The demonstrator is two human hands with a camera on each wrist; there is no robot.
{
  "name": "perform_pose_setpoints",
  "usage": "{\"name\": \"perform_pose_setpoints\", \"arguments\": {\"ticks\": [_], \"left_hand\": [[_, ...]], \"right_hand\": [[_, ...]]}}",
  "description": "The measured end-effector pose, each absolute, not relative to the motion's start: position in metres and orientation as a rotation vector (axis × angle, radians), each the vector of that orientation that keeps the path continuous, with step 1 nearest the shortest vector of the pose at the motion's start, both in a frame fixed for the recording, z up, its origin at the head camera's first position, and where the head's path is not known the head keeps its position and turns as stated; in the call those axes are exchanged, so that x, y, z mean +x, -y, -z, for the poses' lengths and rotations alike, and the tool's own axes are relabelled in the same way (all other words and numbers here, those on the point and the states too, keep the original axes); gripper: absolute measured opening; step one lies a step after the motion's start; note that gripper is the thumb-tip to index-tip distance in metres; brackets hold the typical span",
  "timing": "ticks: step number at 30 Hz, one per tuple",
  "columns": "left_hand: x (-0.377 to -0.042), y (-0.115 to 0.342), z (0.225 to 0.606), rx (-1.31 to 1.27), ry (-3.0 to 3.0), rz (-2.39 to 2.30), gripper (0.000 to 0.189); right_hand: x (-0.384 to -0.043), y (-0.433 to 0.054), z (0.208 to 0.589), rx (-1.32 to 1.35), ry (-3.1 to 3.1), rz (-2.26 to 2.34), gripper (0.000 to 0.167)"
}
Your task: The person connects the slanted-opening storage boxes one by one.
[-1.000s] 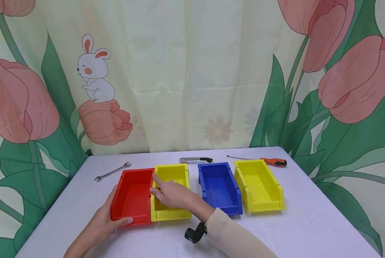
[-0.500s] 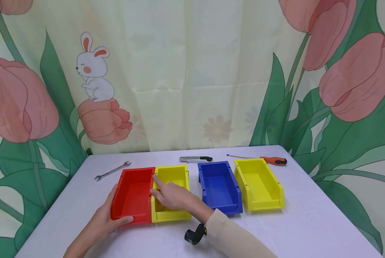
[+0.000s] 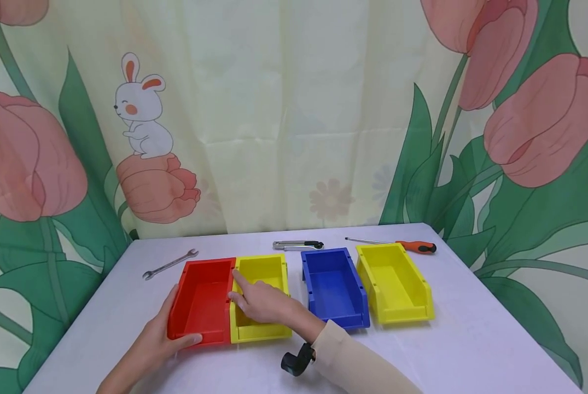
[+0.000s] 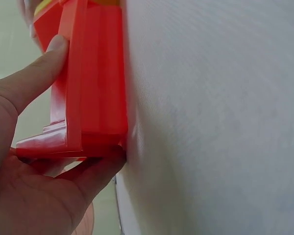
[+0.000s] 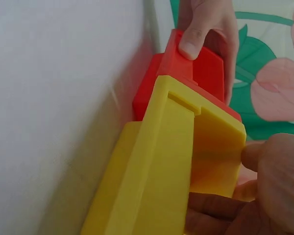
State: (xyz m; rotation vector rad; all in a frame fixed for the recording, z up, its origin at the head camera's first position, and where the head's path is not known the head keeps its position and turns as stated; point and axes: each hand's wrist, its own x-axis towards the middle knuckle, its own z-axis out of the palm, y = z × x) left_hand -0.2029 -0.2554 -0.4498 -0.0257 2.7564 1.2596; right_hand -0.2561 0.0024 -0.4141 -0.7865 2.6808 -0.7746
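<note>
My left hand (image 3: 158, 331) grips the red bin (image 3: 207, 301) at its near left corner. In the left wrist view the thumb presses the front rim and the fingers wrap the side and underside. A yellow bin (image 3: 261, 332) stands side by side with the red one, walls meeting. Over it is my right hand (image 3: 261, 300), index finger and thumb on the adjoining rims, pinching there. In the right wrist view its other fingers (image 5: 210, 210) reach inside the yellow bin (image 5: 161, 161). Both bins show bare floors where visible.
Right of these stand a blue bin (image 3: 335, 295) and a second yellow bin (image 3: 397, 284). Behind the bins lie a wrench (image 3: 170, 265) at left, a black-and-silver tool (image 3: 298, 245) mid-table, and a screwdriver (image 3: 414, 247) with an orange handle. A printed curtain (image 3: 244, 109) hangs behind the table.
The left yellow bin has slid very slightly toward the near edge along the red bin's side, the right hand staying on it. The left hand keeps its hold; other things have not moved.
</note>
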Motion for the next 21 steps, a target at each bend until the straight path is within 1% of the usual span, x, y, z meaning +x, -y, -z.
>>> {"name": "perform_pose_setpoints", "arguments": {"ticks": [7, 12, 17, 21], "left_hand": [[-0.201, 0.255, 0.449, -0.027, -2.753, -1.274, 0.15], [-0.203, 0.254, 0.45, -0.066, -2.734, -1.278, 0.153], [-0.203, 0.254, 0.45, -0.091, -2.732, -1.269, 0.155], [-0.202, 0.254, 0.444, 0.023, -2.793, -1.218, 0.15]], "right_hand": [[-0.253, -0.004, 0.409, -0.746, -2.724, 0.751, 0.071], [-0.248, -0.013, 0.397, -0.748, -2.788, 0.762, 0.071], [-0.244, -0.043, 0.374, -0.79, -2.83, 0.802, 0.063], [-0.248, -0.082, 0.362, -0.743, -2.882, 0.828, 0.058]]}}
